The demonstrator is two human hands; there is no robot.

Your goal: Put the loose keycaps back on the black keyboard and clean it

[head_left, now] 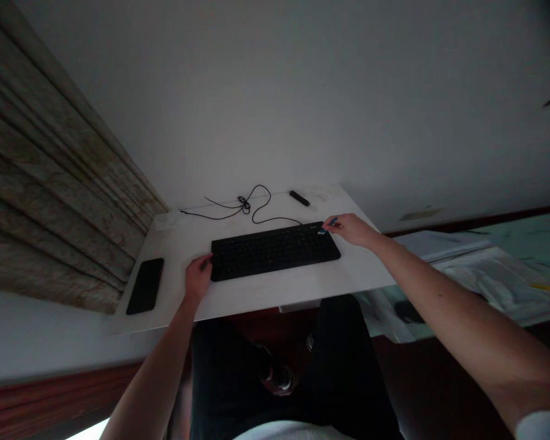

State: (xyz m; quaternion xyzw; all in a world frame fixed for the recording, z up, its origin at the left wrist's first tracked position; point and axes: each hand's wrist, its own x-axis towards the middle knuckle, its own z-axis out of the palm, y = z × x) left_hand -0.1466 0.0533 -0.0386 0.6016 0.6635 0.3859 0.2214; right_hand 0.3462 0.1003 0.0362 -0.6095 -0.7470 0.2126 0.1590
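A black keyboard (275,249) lies across the white table, slightly tilted in my view. At its left end my left hand (198,276) grips the edge, fingers closed. My right hand (351,229) pinches a small blue brush (332,221) above the upper right keys. The brush's pale tip is at the keys; whether it touches them I cannot tell. From the keyboard's back edge runs a thin black cable (244,205), bundled in the middle.
A black phone (145,285) rests on the table's left side, near a curtain (73,165). Toward the back lie a short black stick-shaped object (299,197) and clear plastic (167,220). Right of the table, a lower surface holds papers and plastic bags (476,269). My legs are below.
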